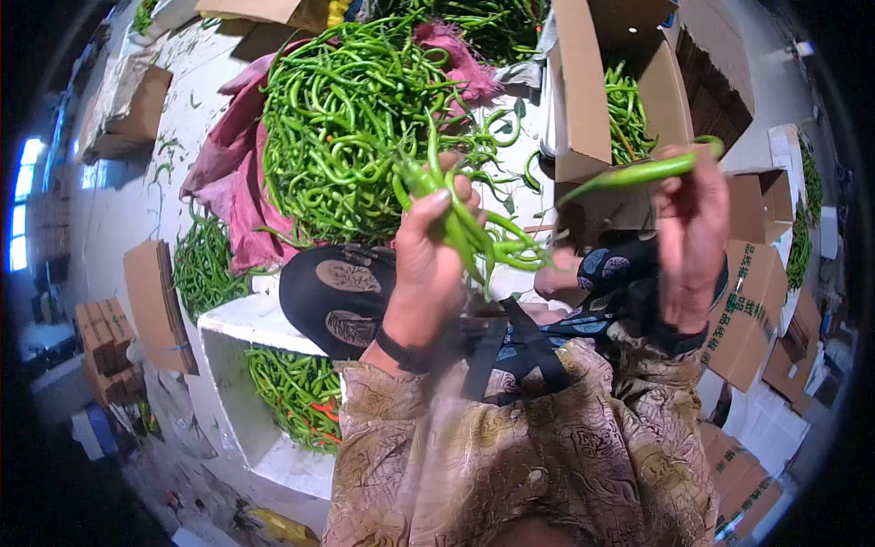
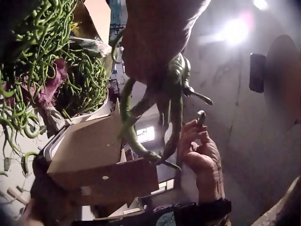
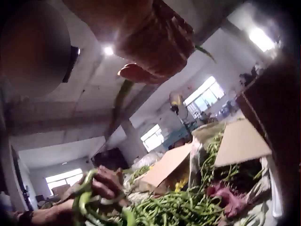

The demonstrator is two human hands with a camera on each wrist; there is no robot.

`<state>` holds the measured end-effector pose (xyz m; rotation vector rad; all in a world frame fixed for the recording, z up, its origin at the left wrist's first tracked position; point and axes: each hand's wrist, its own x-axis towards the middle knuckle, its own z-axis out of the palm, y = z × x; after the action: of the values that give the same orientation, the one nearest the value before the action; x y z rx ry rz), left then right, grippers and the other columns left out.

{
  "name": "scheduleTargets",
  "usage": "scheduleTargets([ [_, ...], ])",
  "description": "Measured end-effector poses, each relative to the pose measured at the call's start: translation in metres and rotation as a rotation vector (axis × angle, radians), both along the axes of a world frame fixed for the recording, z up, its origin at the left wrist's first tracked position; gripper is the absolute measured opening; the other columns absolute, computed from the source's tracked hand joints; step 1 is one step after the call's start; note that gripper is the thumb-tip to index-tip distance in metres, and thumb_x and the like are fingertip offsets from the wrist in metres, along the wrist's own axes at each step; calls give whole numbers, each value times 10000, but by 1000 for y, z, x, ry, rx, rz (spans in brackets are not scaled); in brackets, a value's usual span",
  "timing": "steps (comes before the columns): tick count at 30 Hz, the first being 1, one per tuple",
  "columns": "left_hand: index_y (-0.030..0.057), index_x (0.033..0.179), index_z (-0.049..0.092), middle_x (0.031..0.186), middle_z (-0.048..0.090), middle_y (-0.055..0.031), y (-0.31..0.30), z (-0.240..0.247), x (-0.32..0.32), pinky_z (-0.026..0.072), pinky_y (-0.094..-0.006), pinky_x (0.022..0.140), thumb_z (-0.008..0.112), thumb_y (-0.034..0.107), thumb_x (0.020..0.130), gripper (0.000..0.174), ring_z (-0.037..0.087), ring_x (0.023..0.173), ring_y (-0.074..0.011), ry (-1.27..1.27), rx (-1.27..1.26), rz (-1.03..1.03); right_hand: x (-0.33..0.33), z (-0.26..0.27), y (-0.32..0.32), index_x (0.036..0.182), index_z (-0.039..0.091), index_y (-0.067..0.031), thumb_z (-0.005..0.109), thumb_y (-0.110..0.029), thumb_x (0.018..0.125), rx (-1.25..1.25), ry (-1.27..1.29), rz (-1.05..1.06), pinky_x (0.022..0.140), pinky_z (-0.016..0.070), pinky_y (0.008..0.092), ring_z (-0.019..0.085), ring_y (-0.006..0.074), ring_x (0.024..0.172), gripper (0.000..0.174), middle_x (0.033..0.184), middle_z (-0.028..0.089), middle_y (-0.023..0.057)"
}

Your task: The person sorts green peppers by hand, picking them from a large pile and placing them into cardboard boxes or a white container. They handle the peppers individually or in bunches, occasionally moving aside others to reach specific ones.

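In the head view the left hand (image 1: 430, 242) grips a bunch of long green peppers (image 1: 465, 239), their ends sticking out on both sides of the fist. The right hand (image 1: 691, 242), off to the right, pinches one green pepper (image 1: 638, 173) between thumb and fingers. A big pile of green peppers (image 1: 346, 137) lies on pink cloth (image 1: 239, 196) beyond the left hand. In the left wrist view the bunch (image 2: 175, 117) hangs from the left hand (image 2: 157, 42), with the right hand (image 2: 203, 157) behind it. The right wrist view shows the right hand (image 3: 153, 47) above the pile.
An open cardboard box (image 1: 583, 100) with green peppers inside stands right of the pile. At the lower left is a white foam box (image 1: 219, 365) holding green and a few red peppers. More peppers (image 1: 205, 264) lie left of the knee. Printed cartons (image 1: 747, 314) are at the right.
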<state>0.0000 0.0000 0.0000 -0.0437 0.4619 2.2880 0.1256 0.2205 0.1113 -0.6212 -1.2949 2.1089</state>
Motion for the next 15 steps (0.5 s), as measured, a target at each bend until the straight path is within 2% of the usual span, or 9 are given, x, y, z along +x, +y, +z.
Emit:
scheduleTargets([
  [1, 47, 1285, 440, 956, 568, -55, 4, 1, 1, 497, -376, 792, 621, 148, 834, 497, 527, 838, -162, -51, -97, 59, -2, 8, 7, 1001, 539, -56, 547, -252, 969, 84, 10, -92, 616, 454, 191, 564, 68, 699, 198, 907, 620, 86],
  [3, 31, 1254, 481, 935, 593, -55, 13, -12, 3, 500, -334, 784, 619, 99, 840, 441, 563, 827, -154, -18, -186, 136, -12, 28, -5, 991, 540, -50, 534, -292, 975, 103, -20, -42, 598, 449, 203, 563, 66, 707, 243, 911, 620, 90],
  [6, 33, 1250, 485, 943, 608, -60, 11, -6, 5, 500, -277, 727, 623, 72, 849, 426, 589, 826, -137, 32, -316, 176, -44, 37, -79, 976, 561, -27, 511, -289, 978, 208, -164, 231, 663, 489, 236, 583, 113, 718, 267, 914, 621, 65],
  [7, 33, 1250, 485, 943, 608, -60, 12, -6, 6, 500, -277, 727, 623, 72, 849, 426, 589, 826, -137, 36, -314, 173, -58, 43, -108, 953, 577, -14, 515, -252, 966, 268, -183, 399, 700, 500, 257, 592, 138, 724, 247, 897, 612, 59],
  [8, 35, 1247, 487, 941, 609, -59, 13, -9, 8, 500, -277, 714, 621, 71, 854, 417, 590, 819, -135, 56, -355, 161, -66, 37, -140, 970, 591, -11, 541, -271, 945, 495, -38, 592, 717, 503, 293, 605, 176, 723, 266, 834, 610, 74],
  [10, 41, 1240, 491, 936, 612, -55, 14, -11, 9, 499, -277, 685, 616, 69, 863, 398, 590, 808, -128, 66, -323, 145, -69, 29, -206, 1037, 593, -7, 603, -318, 888, 432, -15, 1010, 741, 485, 370, 616, 262, 821, 345, 878, 603, 151],
  [11, 44, 1238, 492, 937, 612, -54, 13, -17, 9, 495, -272, 680, 621, 72, 859, 400, 589, 800, -123, 55, -308, 143, -68, 35, -220, 1035, 593, -9, 606, -306, 876, 139, 75, 1315, 765, 484, 394, 611, 286, 865, 337, 949, 591, 176],
  [13, 45, 1237, 494, 967, 608, -56, 4, -12, 9, 496, -266, 707, 622, 73, 859, 399, 588, 822, -129, 54, -292, 152, -60, 34, -225, 1023, 578, -3, 662, -138, 836, 474, 306, 971, 690, 504, 355, 634, 190, 774, 245, 953, 606, 120],
  [15, 46, 1238, 487, 982, 603, -63, -2, -10, 10, 496, -278, 747, 621, 69, 854, 408, 583, 858, -138, 13, -259, 151, -74, 15, -173, 1007, 586, 2, 692, -112, 798, 1196, 457, 490, 644, 495, 299, 628, 156, 734, 261, 929, 617, 126],
])
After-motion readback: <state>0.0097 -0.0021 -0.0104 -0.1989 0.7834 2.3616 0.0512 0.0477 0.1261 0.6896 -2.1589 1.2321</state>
